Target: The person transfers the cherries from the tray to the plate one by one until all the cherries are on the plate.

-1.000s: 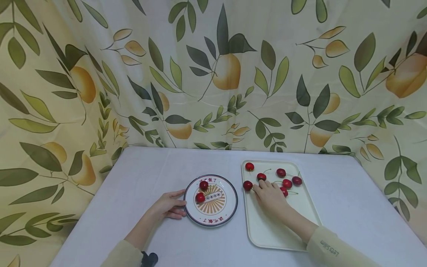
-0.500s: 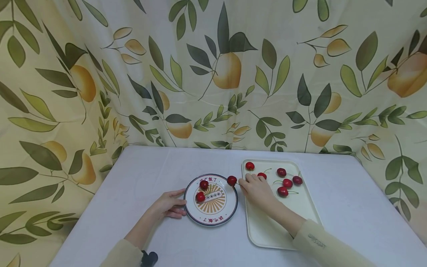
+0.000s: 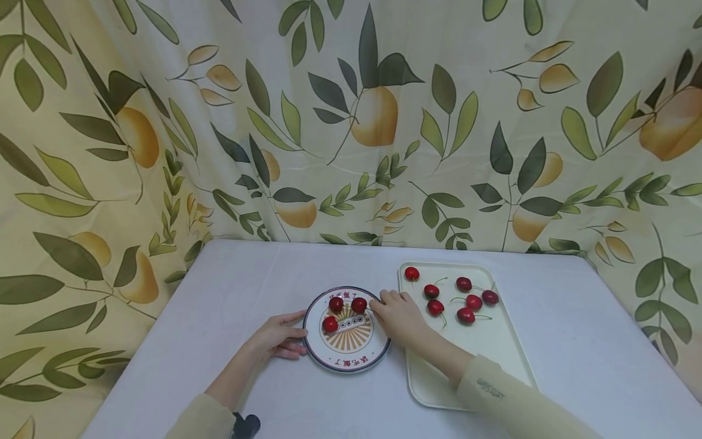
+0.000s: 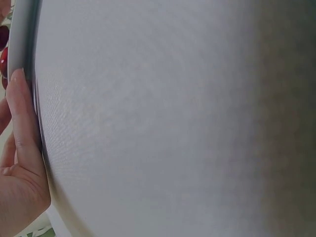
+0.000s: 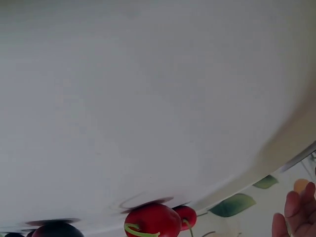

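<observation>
The left hand [image 3: 282,337], fingers straight, rests against the rim of a round white patterned ceramic-looking plate [image 3: 323,349], seemingly to steady it. The right hand [image 3: 401,318] appears to pinch a glossy red cherry [image 3: 359,305] by its stem over the plate, probably sparing the flesh.

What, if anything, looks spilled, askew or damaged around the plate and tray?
Nothing stands out. The plate looks level, with the left hand at its rim; the cherries in view are on the tray, on the plate or by the right hand. No damage shows, though fine marks would be hard to see.
</observation>
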Demonstrator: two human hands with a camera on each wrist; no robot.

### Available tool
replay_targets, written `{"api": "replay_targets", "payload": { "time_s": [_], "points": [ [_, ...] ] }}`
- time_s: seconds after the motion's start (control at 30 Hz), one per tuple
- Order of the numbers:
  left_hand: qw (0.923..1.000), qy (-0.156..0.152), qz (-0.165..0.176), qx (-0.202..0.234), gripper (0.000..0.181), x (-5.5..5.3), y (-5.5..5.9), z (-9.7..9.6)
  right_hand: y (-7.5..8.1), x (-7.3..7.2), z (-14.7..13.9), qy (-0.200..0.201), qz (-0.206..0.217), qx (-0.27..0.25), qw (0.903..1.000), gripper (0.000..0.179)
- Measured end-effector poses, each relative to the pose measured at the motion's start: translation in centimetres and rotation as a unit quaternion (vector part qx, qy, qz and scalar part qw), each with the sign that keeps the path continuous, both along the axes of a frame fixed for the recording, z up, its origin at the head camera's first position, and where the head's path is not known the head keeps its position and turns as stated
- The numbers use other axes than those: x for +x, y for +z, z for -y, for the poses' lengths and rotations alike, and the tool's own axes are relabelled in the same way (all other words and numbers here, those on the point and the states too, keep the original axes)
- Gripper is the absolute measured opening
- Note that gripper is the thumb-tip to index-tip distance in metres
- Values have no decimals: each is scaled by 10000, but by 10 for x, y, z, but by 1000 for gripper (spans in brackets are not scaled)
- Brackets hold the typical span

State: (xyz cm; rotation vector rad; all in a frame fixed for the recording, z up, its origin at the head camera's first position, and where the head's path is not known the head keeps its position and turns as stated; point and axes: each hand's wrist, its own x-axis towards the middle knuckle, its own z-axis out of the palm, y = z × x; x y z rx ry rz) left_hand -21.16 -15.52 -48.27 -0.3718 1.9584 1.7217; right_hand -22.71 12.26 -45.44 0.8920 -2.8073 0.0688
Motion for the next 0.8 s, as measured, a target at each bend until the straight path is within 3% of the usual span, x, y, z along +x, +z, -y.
{"api": "replay_targets", "payload": {
  "time_s": [0.8],
  "points": [
    [9999, 44, 64, -63, 57, 1, 1, -1, -7, -2, 9, -85, 165, 211, 9996, 18]
  ]
}}
